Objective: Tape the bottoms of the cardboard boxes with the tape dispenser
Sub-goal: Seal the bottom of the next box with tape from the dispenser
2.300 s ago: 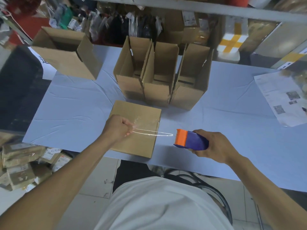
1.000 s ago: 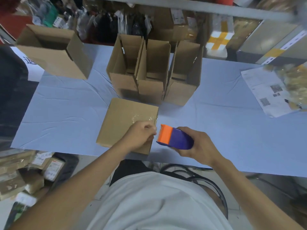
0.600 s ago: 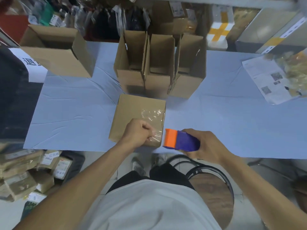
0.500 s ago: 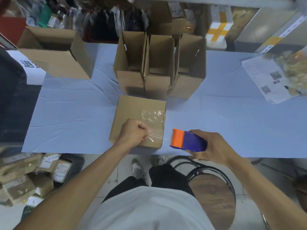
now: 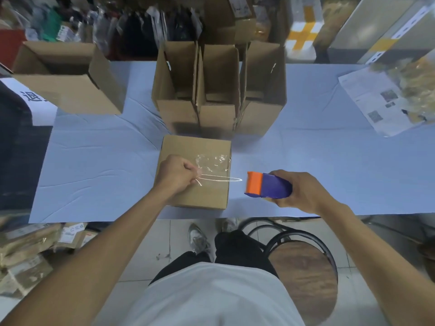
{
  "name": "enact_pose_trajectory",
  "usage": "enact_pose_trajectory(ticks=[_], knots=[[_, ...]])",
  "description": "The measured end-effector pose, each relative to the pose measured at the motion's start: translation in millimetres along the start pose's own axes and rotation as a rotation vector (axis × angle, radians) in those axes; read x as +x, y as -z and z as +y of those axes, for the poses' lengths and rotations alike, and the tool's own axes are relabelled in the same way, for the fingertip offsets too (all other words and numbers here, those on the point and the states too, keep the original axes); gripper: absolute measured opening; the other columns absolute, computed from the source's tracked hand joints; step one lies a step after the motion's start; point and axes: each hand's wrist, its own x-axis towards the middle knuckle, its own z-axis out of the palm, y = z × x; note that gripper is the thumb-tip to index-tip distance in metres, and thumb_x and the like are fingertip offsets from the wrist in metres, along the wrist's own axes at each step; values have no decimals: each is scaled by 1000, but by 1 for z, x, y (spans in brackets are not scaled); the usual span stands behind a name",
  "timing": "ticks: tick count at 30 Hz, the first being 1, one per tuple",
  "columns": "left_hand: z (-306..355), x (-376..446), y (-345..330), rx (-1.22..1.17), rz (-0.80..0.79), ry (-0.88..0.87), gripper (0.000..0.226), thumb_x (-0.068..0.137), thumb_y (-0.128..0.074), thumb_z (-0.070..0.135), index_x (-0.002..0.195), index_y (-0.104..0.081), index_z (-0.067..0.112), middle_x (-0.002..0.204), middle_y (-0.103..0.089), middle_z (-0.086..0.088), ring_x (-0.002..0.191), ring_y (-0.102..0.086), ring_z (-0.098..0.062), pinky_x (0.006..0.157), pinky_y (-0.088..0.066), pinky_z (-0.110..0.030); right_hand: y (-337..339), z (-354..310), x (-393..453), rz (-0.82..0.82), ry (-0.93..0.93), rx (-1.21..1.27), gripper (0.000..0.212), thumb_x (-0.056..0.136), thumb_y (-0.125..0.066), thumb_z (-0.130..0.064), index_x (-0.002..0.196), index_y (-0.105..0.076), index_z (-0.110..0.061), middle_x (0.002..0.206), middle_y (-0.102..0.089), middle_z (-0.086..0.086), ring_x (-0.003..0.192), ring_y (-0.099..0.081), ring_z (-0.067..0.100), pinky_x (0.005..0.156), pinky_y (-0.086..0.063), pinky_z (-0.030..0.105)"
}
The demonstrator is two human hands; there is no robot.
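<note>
Already one crinkled clear strip crosses the upturned brown cardboard box (image 5: 188, 184). Left hand (image 5: 175, 174) pinches clear tape (image 5: 221, 178); right hand (image 5: 297, 190) grips the orange-and-purple plastic tape dispenser (image 5: 267, 188), the next strip not yet laid.

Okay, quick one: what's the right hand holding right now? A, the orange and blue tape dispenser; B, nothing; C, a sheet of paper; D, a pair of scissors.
A: the right hand grips the tape dispenser, with clear tape stretched to the left hand.
</note>
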Motion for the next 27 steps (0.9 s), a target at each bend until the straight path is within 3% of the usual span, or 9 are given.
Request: enact_pose_trajectory(ticks=[3, 7, 9, 11, 16, 19, 22, 24, 27], knots=[[-1, 1, -4, 121, -27, -8, 22, 78, -77, 23, 59, -72, 12, 58, -69, -5, 55, -60, -15, 72, -57, -35, -2, 3, 7, -49, -3, -60, 54, 66, -78, -42, 113, -51, -47, 82, -61, -30, 74, -59, -5, 62, -43, 17], [19, 10, -9, 588, 19, -21, 26, 71, -79, 33, 64, -63, 12, 65, -60, -4, 67, -58, -24, 52, -43, -27, -13, 3, 17, -112, -1, -83, 51, 66, -76, -40, 111, -53, -42, 85, -65, -19, 74, -60, 6, 63, -47, 23], [29, 13, -9, 767, 38, -18, 41, 70, -80, 44, 63, -48, 19, 64, -46, 1, 68, -50, -22, 53, -33, -25, -16, 1, 20, -132, -7, -107, 50, 66, -75, -40, 111, -53, -40, 87, -66, -16, 75, -60, 11, 67, -52, 29], [30, 19, -5, 839, 22, 6, 53, 68, -80, 55, 63, -39, 22, 64, -38, 3, 74, -46, -23, 62, -35, -28, -16, 1, 23, -146, -21, -115, 51, 67, -76, -39, 112, -54, -39, 88, -66, -15, 77, -61, 12, 69, -53, 31], [21, 25, -2, 800, -49, -1, 49, 72, -77, 57, 68, -44, 21, 74, -46, 2, 78, -48, -25, 68, -37, -32, -21, -18, 38, -213, -91, -93, 38, 64, -73, -45, 97, -58, -34, 81, -66, -12, 76, -62, 14, 68, -54, 34], [23, 24, -1, 776, -59, -6, 46, 73, -78, 55, 72, -47, 20, 80, -49, 0, 80, -51, -26, 69, -40, -33, -16, -30, 51, -234, -184, -155, 34, 56, -71, -51, 77, -59, -28, 69, -62, -7, 66, -61, 16, 52, -42, 26], [16, 24, 2, 704, -74, -22, 44, 72, -78, 55, 79, -55, 17, 89, -58, -4, 88, -58, -29, 74, -47, -36, -21, -25, 42, -276, -190, -345, 38, 58, -72, -54, 79, -56, -27, 69, -57, -8, 71, -59, 21, 52, -34, 24], [10, 24, 2, 654, -53, -81, 42, 73, -77, 52, 75, -53, 19, 88, -61, -5, 87, -59, -29, 72, -47, -36, -25, -15, 35, -187, -219, -258, 43, 62, -70, -63, 88, -55, -32, 74, -58, -11, 76, -59, 22, 55, -35, 26], [-3, 19, -1, 506, -17, -188, 37, 76, -78, 43, 69, -49, 21, 75, -60, 3, 74, -56, -20, 62, -42, -34, -24, -2, 31, 101, -246, -179, 52, 72, -62, -74, 108, -54, -37, 81, -64, -7, 71, -58, 23, 57, -39, 29]])
